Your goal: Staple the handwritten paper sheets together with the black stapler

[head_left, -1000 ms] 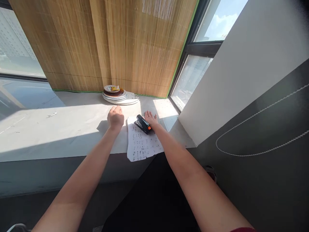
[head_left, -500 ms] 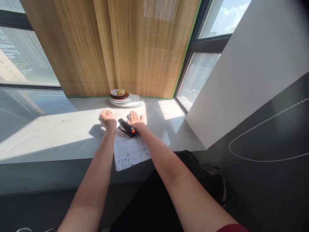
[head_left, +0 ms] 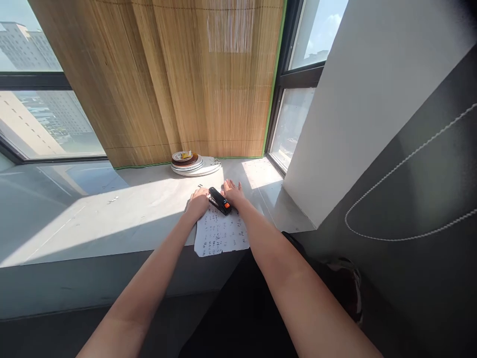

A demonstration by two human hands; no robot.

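A black stapler (head_left: 219,201) with an orange patch lies slantwise on a white sheet of paper (head_left: 221,233) covered in handwriting. My left hand (head_left: 198,203) rests at the sheet's upper left, beside the stapler's far end. Its fingers look curled in, and whatever may be under them is hidden. My right hand (head_left: 233,194) lies on the other side of the stapler, over the sheet's upper right part, palm down with fingers stretched out. The top edge of the paper is partly covered by both hands. Small dark bits (head_left: 200,186) lie just beyond my left hand.
A stack of plates (head_left: 188,166) stands on the grey window ledge (head_left: 156,199), against the bamboo blind (head_left: 194,99). The sheet overhangs the ledge's front edge. A white wall (head_left: 335,114) and a hanging bead chain (head_left: 391,238) are at the right.
My left hand has come down from a raised fist, moving right to the paper beside the stapler. My right hand stays flat by the stapler. The view has shifted.
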